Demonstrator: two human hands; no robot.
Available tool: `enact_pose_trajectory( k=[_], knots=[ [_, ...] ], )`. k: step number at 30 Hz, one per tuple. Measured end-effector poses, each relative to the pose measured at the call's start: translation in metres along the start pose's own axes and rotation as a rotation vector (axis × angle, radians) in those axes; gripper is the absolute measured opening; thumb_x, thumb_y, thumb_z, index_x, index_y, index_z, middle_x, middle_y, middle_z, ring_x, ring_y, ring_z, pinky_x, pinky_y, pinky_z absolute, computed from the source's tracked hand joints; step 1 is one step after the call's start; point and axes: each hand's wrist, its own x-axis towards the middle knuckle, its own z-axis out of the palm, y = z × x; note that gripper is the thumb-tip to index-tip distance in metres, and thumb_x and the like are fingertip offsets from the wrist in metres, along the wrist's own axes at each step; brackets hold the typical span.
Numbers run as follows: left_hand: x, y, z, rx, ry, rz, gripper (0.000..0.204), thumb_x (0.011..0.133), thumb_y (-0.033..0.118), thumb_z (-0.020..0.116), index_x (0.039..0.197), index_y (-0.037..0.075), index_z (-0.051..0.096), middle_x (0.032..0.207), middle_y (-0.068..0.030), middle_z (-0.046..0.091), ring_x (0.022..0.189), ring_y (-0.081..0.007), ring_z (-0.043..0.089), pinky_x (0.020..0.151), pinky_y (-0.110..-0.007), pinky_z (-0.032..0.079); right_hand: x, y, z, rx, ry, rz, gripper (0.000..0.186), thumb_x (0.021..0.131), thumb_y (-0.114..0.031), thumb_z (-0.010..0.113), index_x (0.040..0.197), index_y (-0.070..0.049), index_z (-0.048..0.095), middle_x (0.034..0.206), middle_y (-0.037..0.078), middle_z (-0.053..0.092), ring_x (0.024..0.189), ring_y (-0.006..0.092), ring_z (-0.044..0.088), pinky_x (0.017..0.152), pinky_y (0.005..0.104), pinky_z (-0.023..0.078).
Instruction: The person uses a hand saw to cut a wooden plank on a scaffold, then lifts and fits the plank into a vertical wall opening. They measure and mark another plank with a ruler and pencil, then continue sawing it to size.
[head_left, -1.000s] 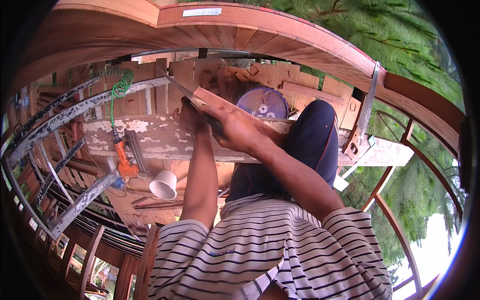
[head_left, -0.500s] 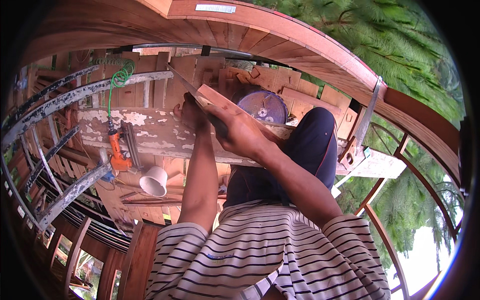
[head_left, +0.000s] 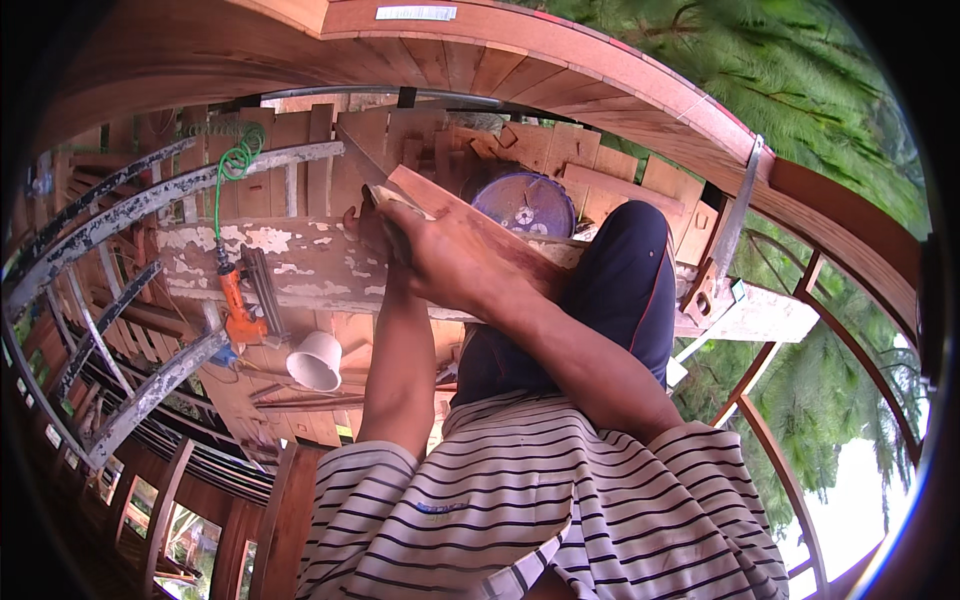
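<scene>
My right hand (head_left: 425, 240) is closed round what appears to be a hand saw, whose thin blade (head_left: 358, 150) runs up and left from it; the grip is hidden. Just beyond, my left hand (head_left: 372, 228) has its fingers wrapped at the end of a reddish wooden board (head_left: 485, 232), partly hidden behind my right hand. The board lies at a slant beside the blade, reaching toward my raised right knee (head_left: 630, 260), over a peeling, white-painted beam (head_left: 270, 240).
An orange nail gun (head_left: 240, 305) with a green coiled hose (head_left: 238, 150), a white bucket (head_left: 314, 362) and weathered metal frames (head_left: 160, 400) are leftward. A blue round container (head_left: 522, 205) sits beyond the board. Another saw (head_left: 710, 285) stands at right, below a curved wooden structure (head_left: 600, 70).
My right hand has shifted up and left along the board with the saw since half a second ago, now overlapping more of my left hand, which stays at the board's end.
</scene>
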Motion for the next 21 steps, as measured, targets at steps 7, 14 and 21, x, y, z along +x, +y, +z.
enact_pose_trajectory(
  k=[7,14,21],
  knots=[
    [0.0,0.039,-0.026,0.286,-0.058,-0.105,0.033,0.106,0.038,0.044,0.099,0.013,0.065,0.077,-0.0089,0.072,0.088,-0.025,0.071,0.103,-0.041,0.034,-0.2,-0.007,-0.073,0.157,-0.041,0.066,0.071,0.084,-0.011,0.071,0.15,-0.018,0.046,0.102,0.023,0.074,0.088,0.0422,0.073,0.073,0.0542,0.059],
    [0.001,0.047,-0.023,0.197,-0.098,0.022,0.036,0.104,0.043,0.046,0.1,0.012,0.064,0.093,-0.0119,0.073,0.088,-0.0262,0.068,0.104,-0.044,0.035,-0.018,0.022,0.006,0.063,0.04,-0.01,0.056,0.089,-0.01,0.067,0.143,-0.013,0.051,0.098,0.027,0.071,0.083,0.0473,0.069,0.07,0.0534,0.056],
    [-0.001,0.036,-0.025,0.216,-0.048,-0.11,0.038,0.104,0.044,0.044,0.098,0.011,0.062,0.086,-0.0135,0.073,0.083,-0.0299,0.069,0.105,-0.046,0.035,-0.176,0.003,-0.054,0.164,0.013,0.023,0.073,0.081,-0.003,0.071,0.149,-0.015,0.047,0.101,0.023,0.075,0.086,0.0448,0.072,0.073,0.052,0.06]
  ],
)
